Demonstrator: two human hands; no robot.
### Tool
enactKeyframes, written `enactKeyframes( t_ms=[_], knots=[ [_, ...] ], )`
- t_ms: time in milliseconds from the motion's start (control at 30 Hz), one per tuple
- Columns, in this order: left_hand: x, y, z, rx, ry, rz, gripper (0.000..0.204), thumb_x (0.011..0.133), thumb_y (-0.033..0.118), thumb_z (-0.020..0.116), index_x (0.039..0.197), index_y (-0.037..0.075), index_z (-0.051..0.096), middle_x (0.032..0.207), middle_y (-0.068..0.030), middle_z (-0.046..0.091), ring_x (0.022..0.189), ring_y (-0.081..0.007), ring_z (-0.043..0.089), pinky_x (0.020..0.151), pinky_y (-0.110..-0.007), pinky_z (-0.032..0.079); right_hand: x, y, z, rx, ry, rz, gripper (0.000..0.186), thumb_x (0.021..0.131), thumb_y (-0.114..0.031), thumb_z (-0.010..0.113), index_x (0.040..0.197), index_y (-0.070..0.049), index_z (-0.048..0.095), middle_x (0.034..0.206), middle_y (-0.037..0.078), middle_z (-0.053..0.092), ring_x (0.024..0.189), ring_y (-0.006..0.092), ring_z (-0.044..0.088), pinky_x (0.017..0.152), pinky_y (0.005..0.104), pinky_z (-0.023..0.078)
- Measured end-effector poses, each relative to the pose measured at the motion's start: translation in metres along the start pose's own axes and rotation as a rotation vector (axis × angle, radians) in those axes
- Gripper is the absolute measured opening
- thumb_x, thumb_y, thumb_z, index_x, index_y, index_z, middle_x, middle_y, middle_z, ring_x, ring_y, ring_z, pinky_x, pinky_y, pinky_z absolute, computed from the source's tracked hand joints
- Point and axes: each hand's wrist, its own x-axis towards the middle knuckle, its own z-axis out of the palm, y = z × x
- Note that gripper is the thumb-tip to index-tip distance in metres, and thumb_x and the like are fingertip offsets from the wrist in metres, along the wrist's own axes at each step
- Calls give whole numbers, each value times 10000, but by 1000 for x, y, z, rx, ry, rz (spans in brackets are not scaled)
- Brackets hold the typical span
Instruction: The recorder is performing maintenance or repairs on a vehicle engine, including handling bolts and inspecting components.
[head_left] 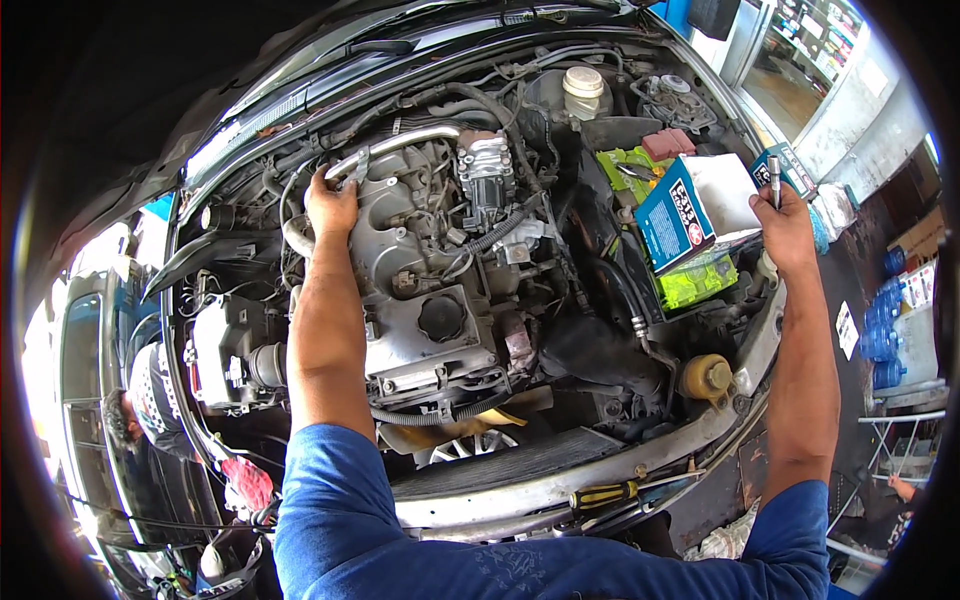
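Observation:
My left hand (332, 205) reaches deep over the left side of the engine. Its fingers close round the left end of a silvery metal pipe (405, 138), beside a small bracket; the fingertips are partly hidden. Below the pipe spreads the grey engine cover (385, 240) with a black oil cap (441, 316). At the right, my right hand (786, 228) grips a chrome socket tool (774, 172), which points upward. Just beside that hand is an opened blue-and-white cardboard box (675, 225), resting on the green battery (700, 283).
A yellow-handled screwdriver (604, 494) lies on the front crossmember (530, 495). A yellowish capped reservoir (705, 377) stands at the front right, and a white-capped one (583, 90) at the back. A red cloth (247, 482) is at the lower left, near another person (155, 410).

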Motion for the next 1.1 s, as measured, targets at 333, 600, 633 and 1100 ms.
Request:
enactKeyframes(
  t_ms=[333, 600, 633, 1100],
  knots=[
    [-3, -4, -2, 250, -40, -34, 431, 794, 225, 621, 1218, 152, 619, 1115, -111, 676, 1006, -293, 645, 870, -401, 502, -7, 1, -13, -192, 51, 45, 642, 838, -452, 661, 1187, 81, 576, 1119, 288, 631, 1063, 378, 618, 930, 427, 460],
    [57, -98, 18, 206, -139, 299, 518, 945, 307, 530, 1342, -22, 483, 1322, -233, 534, 1209, -353, 529, 1017, -385, 418, -25, -41, -24, -146, 27, 42, 544, 883, -482, 584, 1025, 42, 614, 1010, 287, 633, 1007, 429, 600, 887, 443, 459],
    [62, -99, 20, 170, -130, 314, 518, 943, 303, 529, 1338, -30, 482, 1319, -241, 533, 1205, -359, 529, 1012, -386, 419, -28, -39, -28, -142, 78, -9, 551, 892, -490, 565, 1010, 46, 614, 985, 293, 632, 999, 432, 601, 877, 442, 461],
    [40, -77, 29, 164, -150, 225, 581, 927, 345, 546, 1352, -41, 459, 1336, -244, 519, 1226, -376, 505, 1020, -389, 410, -122, -49, -71, 328, -247, 33, 254, 976, -194, 459, 1034, -9, 624, 689, 3, 534, 601, 78, 492, 539, 254, 402]
  ],
)
